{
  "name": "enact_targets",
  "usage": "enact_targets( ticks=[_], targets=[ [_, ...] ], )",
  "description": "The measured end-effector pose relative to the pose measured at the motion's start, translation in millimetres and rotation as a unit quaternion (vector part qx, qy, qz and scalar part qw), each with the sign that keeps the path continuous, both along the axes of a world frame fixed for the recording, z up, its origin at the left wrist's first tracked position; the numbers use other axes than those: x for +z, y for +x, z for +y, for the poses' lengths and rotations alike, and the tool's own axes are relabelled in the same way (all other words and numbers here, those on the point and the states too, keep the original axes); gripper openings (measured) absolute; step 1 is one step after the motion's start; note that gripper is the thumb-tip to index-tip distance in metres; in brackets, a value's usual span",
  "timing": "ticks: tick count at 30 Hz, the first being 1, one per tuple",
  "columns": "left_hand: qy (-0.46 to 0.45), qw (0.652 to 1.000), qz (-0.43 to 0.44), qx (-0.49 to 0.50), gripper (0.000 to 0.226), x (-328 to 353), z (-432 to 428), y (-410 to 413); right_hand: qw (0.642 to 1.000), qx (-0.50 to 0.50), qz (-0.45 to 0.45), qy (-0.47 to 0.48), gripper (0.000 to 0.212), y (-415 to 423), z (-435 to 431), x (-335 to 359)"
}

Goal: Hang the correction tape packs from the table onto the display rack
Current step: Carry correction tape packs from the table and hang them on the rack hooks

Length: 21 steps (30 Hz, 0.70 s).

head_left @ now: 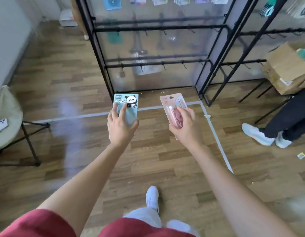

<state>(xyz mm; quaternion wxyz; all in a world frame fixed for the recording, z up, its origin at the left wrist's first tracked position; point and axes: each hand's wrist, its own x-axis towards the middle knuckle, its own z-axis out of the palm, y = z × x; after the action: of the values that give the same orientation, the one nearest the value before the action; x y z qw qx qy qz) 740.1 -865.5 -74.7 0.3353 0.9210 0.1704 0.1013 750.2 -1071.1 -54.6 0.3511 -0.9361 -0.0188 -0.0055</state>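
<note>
While hands [121, 129] [186, 130] grip packs [129, 100] [168, 102], pink tape [176, 117] inside

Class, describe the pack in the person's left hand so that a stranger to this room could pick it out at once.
Find the black rack on the wood floor. Before its base, each hand holds up a pack; look to the left hand. The blue pack there shows a panda and the word PANDA, while the right hand holds a pink pack.

I hold a blue panda pack [126, 106] upright in my left; a pink pack [174, 108] tilted in my right; black rack [158, 28] ahead.
</note>
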Motion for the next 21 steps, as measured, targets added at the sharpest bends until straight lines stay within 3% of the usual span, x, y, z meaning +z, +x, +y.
enact_targets(
  ticks=[9, 21],
  targets=[
    [0.017, 0.999, -0.046, 0.003, 0.07, 39, -54, 188, 0.996, 0.01, -0.085, 0.011, 0.064, 197, -46, 33],
    [0.03, 0.991, -0.093, 0.087, 0.07, 68, -114, 398, 0.986, 0.077, -0.146, 0.012, 0.063, 427, -109, 61]
  ],
)
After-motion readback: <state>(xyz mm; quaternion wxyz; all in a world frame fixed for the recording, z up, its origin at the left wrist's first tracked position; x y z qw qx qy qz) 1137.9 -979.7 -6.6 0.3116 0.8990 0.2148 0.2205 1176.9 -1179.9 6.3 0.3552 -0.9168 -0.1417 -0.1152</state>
